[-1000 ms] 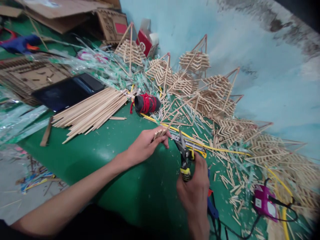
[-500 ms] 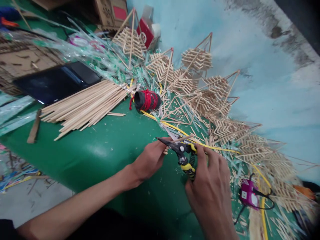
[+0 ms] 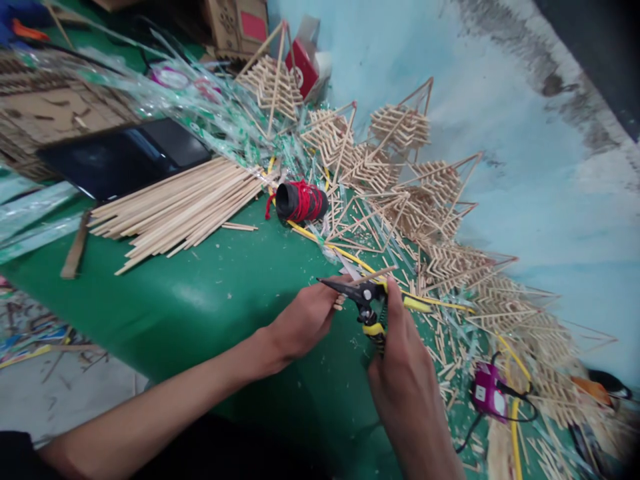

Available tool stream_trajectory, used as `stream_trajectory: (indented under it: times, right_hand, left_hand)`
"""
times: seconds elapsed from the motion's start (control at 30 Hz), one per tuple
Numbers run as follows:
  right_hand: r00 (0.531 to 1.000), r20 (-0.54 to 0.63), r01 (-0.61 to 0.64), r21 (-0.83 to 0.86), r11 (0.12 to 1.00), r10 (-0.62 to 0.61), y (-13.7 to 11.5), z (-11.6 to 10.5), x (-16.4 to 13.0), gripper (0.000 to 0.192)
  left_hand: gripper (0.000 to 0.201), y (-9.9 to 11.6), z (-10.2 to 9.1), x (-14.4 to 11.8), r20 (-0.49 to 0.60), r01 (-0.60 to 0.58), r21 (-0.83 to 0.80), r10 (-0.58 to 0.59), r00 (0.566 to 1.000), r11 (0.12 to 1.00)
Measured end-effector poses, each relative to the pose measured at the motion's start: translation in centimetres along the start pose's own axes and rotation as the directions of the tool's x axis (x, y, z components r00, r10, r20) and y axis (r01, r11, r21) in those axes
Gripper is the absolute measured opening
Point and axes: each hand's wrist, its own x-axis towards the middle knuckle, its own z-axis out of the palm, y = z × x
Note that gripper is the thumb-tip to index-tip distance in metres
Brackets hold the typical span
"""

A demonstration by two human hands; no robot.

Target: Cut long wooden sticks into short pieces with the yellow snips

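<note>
My left hand (image 3: 300, 323) pinched a small bunch of sticks (image 3: 370, 275) over the green table (image 3: 210, 293), fingers pressed tight around them. My right hand (image 3: 400, 360) was curled shut on the yellow-handled cutters (image 3: 363, 297), blades at the bunch. Plenty looked done: finished stick frames (image 3: 400, 127) crowded the far right. Plenty remained: a long uncut stick pile (image 3: 185, 207) lay far left. Offcuts, a red thread spool (image 3: 303, 202) and a yellow cable (image 3: 345, 253) cluttered the space just beyond my hands.
</note>
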Motion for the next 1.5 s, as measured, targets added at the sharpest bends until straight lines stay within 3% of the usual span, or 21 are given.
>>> stream_trajectory:
  times: [0.3, 0.47, 0.63, 0.77, 1.07, 1.27, 1.5]
  right_hand:
    - [0.998, -0.055, -0.039, -0.02, 0.999, 0.037, -0.5, -0.1, -0.2, 0.095]
    - [1.0, -0.003, -0.009, 0.011, 1.0, 0.009, -0.3, -0.3, -0.3, 0.095]
    - [1.0, -0.023, 0.001, -0.033, 0.999, -0.002, 0.0, -0.5, -0.1, 0.095]
    - [1.0, -0.01, -0.006, -0.04, 0.999, 0.006, -0.1, -0.6, -0.2, 0.095]
    - [1.0, -0.014, 0.011, -0.084, 0.996, -0.012, 0.0, -1.1, 0.0, 0.094]
    - [0.999, -0.035, 0.015, -0.043, 0.999, -0.016, 0.9, -2.0, 0.4, 0.084]
    - [0.998, -0.059, 0.005, -0.031, 1.0, -0.007, 1.2, -2.4, 0.3, 0.079]
  left_hand:
    - [0.055, -0.4, 0.7, -0.6, 0.02, 0.027, 0.0, -0.027, 0.999, 1.0]
    - [0.064, -0.2, 1.0, -1.2, 0.072, 0.116, -0.042, -0.113, 0.991, 0.992]
    - [0.07, 0.1, 1.2, -0.9, 0.128, 0.251, -0.131, -0.235, 0.964, 0.959]
    - [0.062, 0.0, 0.7, 0.3, 0.206, 0.338, -0.236, -0.293, 0.934, 0.911]
    - [0.049, -0.6, 0.1, 1.3, 0.305, 0.356, -0.349, -0.255, 0.918, 0.867]
    - [0.033, -0.6, 0.0, 1.2, 0.31, 0.406, -0.315, -0.311, 0.898, 0.858]
    - [0.04, -0.3, 0.0, 1.1, 0.306, 0.411, -0.342, -0.313, 0.899, 0.845]
